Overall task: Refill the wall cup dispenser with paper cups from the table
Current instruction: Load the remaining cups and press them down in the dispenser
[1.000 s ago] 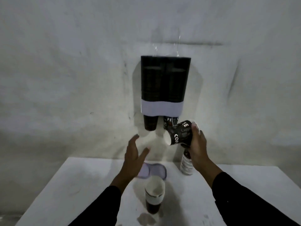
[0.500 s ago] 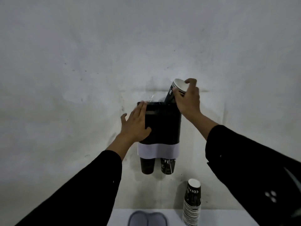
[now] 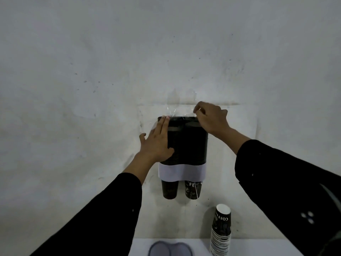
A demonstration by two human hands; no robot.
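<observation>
The black two-column wall cup dispenser [image 3: 186, 143] hangs on the grey wall [image 3: 92, 71] above the bench [image 3: 258, 246], a pale band [image 3: 181, 172] around its lower part and one dark cup poking out under each column, the left cup [image 3: 169, 189] and the right cup [image 3: 192, 190]. Your left hand [image 3: 156, 143] lies flat and released against the dispenser's left front, fingers [image 3: 164, 124] stretched up to the top edge, thumb on the face. Your right hand [image 3: 212, 119] sits over the top of the right column, its fingers curled and pinched together; whether they grip a cup rim, the clear film [image 3: 173, 109] at the top, or nothing, cannot be told. The step looks like seating a cup down the right column. To do it well, keep the left palm pressed so the housing does not swing off the wall, push straight down along the column rather than at a slant, and let go only once the cup nests squarely; a tilted cup would likely jam the feed. The loose film may snag your fingers, so hold it aside.

Readable print: "COFFE" runs down the top cup of the tall stack of cups [image 3: 220, 231] standing at the bench's rear right, and "FE" shows on the right-hand cup under the dispenser. No other writing is legible. A grey, two-lobed lid-like piece [image 3: 170, 249] lies on the bench below.
</observation>
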